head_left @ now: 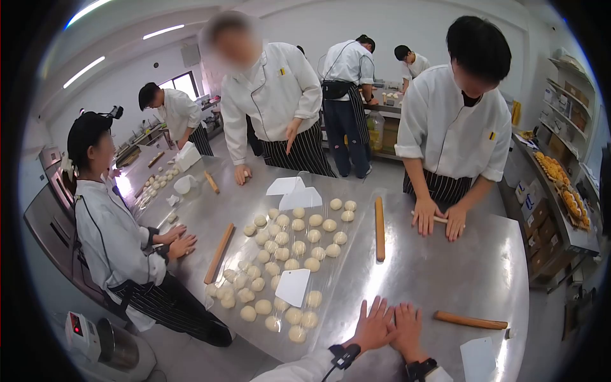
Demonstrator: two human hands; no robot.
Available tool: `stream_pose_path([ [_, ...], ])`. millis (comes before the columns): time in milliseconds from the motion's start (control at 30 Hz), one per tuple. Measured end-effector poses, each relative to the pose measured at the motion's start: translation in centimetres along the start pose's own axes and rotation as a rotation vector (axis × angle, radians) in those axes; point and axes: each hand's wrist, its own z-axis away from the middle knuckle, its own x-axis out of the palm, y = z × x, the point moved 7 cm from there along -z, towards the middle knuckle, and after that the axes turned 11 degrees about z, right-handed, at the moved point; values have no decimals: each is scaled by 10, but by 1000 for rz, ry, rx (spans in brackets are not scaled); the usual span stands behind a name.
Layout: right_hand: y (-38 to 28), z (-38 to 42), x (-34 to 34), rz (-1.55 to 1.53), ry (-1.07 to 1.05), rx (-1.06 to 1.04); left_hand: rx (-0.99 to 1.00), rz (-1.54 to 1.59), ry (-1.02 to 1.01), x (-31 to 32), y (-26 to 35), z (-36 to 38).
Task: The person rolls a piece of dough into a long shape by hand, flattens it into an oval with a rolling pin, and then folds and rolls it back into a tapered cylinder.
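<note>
My left hand (374,326) and my right hand (408,328) are side by side, palms down over the steel table (420,274), their fingers stretched out and the thumbs close together. Whether anything lies under the palms is hidden. To the right of my hands rests a wooden rolling pin (471,320), with a small dough piece (509,333) at its end. A white dough scraper (477,360) lies at the near right edge. Left of my hands, many round dough balls (297,333) sit partly under clear plastic film, with another white scraper (293,288) on top.
Across the table a person (455,127) presses a dough strip (440,220) with both hands. Two more rolling pins (380,229), (219,253) lie on the steel. Another person (114,216) stands at the left edge, and one (270,102) at the far side. A mixer (108,344) stands lower left.
</note>
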Motion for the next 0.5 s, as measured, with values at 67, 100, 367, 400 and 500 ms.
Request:
stream_pose_path([
  [67,11,-22,8,-114,-45,31,6,36,38,-5,-8,-20],
  [100,15,-29,9,-173,-33,25,13,38,32,-2,-12,-28],
  [367,-15,27,-15,-158,-130,-26,47,126,-89,13,1,35],
  [400,-21,41,-22,-172,-147,-15,73,205,-54,12,6,50],
  [500,-42,87,-38,-197,-135,-28,92,268,-66,-3,25,97],
])
